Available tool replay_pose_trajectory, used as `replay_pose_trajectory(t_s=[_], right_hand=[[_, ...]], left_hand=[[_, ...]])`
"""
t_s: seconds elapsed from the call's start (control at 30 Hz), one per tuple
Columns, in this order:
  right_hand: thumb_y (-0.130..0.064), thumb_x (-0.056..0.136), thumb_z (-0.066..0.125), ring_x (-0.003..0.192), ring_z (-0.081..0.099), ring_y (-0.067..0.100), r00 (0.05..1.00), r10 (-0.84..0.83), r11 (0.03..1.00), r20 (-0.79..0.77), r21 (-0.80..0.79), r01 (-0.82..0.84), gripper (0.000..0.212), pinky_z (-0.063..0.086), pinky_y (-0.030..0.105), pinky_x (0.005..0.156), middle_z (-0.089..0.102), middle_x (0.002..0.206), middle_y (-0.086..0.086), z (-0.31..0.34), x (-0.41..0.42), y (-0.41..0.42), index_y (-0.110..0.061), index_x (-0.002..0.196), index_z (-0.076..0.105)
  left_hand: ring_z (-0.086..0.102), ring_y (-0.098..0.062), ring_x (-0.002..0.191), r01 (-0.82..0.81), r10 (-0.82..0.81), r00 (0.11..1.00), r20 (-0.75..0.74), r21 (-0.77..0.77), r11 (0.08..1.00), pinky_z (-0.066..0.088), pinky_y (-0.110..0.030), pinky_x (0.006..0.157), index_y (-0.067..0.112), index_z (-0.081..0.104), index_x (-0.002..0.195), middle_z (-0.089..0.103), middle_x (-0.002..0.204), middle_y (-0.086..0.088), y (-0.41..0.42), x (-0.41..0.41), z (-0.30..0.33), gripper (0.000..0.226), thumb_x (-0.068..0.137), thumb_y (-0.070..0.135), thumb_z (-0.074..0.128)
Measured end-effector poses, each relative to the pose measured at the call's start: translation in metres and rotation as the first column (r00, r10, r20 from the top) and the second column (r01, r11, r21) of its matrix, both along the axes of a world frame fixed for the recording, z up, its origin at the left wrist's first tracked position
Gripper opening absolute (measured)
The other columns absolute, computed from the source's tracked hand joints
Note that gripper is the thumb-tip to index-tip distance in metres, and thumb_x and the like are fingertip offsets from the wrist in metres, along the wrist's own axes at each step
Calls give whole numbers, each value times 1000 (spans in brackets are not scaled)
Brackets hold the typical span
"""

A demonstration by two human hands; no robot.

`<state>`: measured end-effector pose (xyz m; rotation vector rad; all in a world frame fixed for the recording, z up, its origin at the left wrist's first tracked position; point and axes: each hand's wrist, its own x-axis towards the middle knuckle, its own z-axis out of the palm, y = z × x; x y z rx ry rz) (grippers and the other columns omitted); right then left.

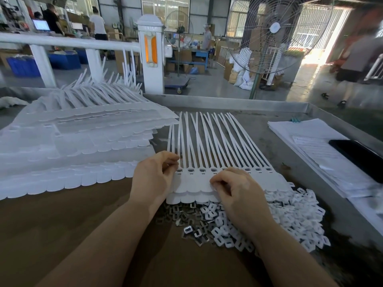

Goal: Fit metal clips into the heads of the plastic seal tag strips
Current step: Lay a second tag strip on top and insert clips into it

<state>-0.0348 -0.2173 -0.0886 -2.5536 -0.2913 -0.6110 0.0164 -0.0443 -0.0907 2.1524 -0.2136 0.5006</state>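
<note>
A joined row of white plastic seal tag strips (209,141) lies in front of me, tails pointing away, heads (202,170) in a line near my hands. My left hand (154,179) rests on the row's left end, its fingertips pinched over the leftmost head. My right hand (236,189) lies curled on the tags' flat label ends, fingers closed; what they hold is hidden. Below the strips sits a heap of small metal clips (186,216) mixed with white plastic caps (296,216).
A tall stack of white tag sheets (78,141) fills the left of the table. Papers (317,154) and a black phone (358,158) lie at the right by the tray's raised metal rim (323,114). A standing fan (269,34) and people stand beyond.
</note>
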Motion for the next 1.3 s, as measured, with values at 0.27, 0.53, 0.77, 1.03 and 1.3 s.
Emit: replay_pose_trajectory(t_s=[0.27,0.53,0.77,1.03,1.3], right_hand=[[-13,87,58,85,52,8,1000,1,1000,2,-5,-1,9,39,17,77,63,87,-7,0,-1,0,-16,87,67],[-15,88,57,85,50,7,1000,0,1000,-10,-7,0,10,32,6,74,62,87,-8,0,0,0,-17,88,67],[-15,88,56,86,49,6,1000,2,1000,-10,-6,-2,11,34,14,78,62,89,-8,2,0,0,-16,89,67],[-15,88,56,87,50,8,1000,2,1000,-9,-4,-2,11,35,14,77,63,89,-7,2,-1,1,-16,89,68],[-13,87,57,87,52,10,1000,0,1000,-4,-2,0,11,41,20,79,64,88,-5,2,0,0,-15,89,68]], left_hand=[[54,14,72,27,-27,1000,10,-41,999,37,6,71,11,68,100,63,79,11,0,0,-2,20,84,1,62],[58,8,74,-3,1,1000,-20,-92,996,40,4,69,15,68,100,62,78,14,2,0,-1,18,85,6,63],[57,10,71,12,-14,1000,-18,-99,995,38,5,66,16,69,96,64,76,11,0,-1,0,16,82,8,67],[54,11,79,10,-11,1000,-11,-65,998,33,9,70,19,65,113,63,95,12,2,1,-3,32,86,4,62],[55,4,78,4,-4,1000,-19,-44,999,36,6,72,18,67,107,63,88,9,1,2,-3,27,88,2,57]])
